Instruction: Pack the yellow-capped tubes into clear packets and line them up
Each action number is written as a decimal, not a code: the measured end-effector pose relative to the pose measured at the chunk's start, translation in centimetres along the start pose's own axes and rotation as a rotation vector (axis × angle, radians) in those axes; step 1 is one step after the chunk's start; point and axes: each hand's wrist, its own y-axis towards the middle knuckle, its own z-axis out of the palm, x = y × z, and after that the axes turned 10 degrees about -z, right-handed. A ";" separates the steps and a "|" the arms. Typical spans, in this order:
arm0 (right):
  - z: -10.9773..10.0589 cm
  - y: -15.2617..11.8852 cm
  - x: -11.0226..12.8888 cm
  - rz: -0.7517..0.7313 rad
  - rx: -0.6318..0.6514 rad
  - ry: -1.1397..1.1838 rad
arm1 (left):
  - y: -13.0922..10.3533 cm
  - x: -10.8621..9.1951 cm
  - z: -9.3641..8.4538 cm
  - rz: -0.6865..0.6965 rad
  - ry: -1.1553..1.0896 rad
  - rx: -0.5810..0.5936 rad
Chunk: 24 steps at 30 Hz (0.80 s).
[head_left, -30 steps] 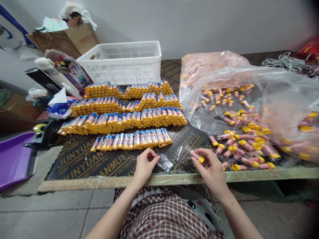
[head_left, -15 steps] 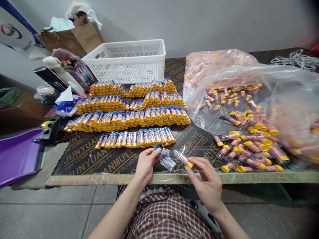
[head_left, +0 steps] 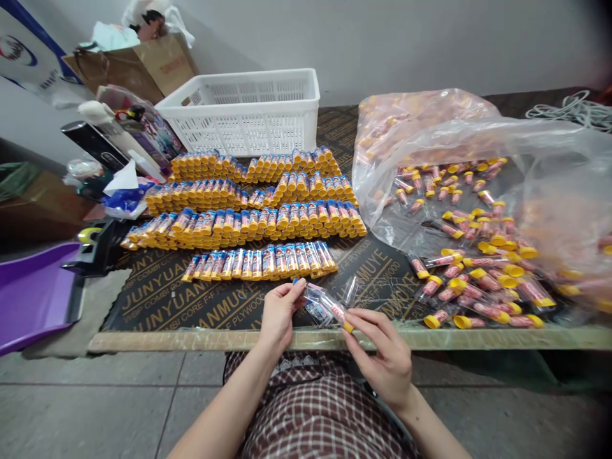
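Note:
My right hand (head_left: 382, 357) pinches a clear plastic tube (head_left: 336, 310) by its yellow-capped end; a pink-and-white filling shows through the wall. The tube's far end points toward my left hand (head_left: 281, 312), whose thumb and finger are closed on a small blue printed plastic piece (head_left: 296, 281), mostly hidden by the fingers. Whether the tube's end touches that piece, I cannot tell. Under the tube lie printed clear plastic sleeves (head_left: 317, 313) on the table, and an empty-looking clear piece (head_left: 351, 290) is just beyond. In front stands a row of blue-labelled tubes (head_left: 268, 262) with yellow ends.
Stacked rows of labelled tubes (head_left: 258, 222) fill the left middle, before a white basket (head_left: 243, 121). On the right, loose yellow-capped tubes (head_left: 488, 280) spill from a large clear bag (head_left: 430, 137). A tape dispenser (head_left: 93, 248) and purple dustpan (head_left: 38, 293) are at left.
My right hand has moved left and slightly down, carrying the tube up to my left fingertips. My left hand is nearly where it was, still pinching the blue piece.

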 end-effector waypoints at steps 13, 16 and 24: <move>0.4 -0.2 -1.2 0.111 0.148 0.102 | -1.9 0.5 0.3 -0.129 0.129 0.299; 0.3 0.2 -1.3 0.114 0.184 0.139 | -2.5 0.7 0.5 -0.206 0.218 0.391; 0.0 0.1 -1.5 0.112 0.321 0.401 | -3.3 1.2 0.8 -0.290 0.272 0.404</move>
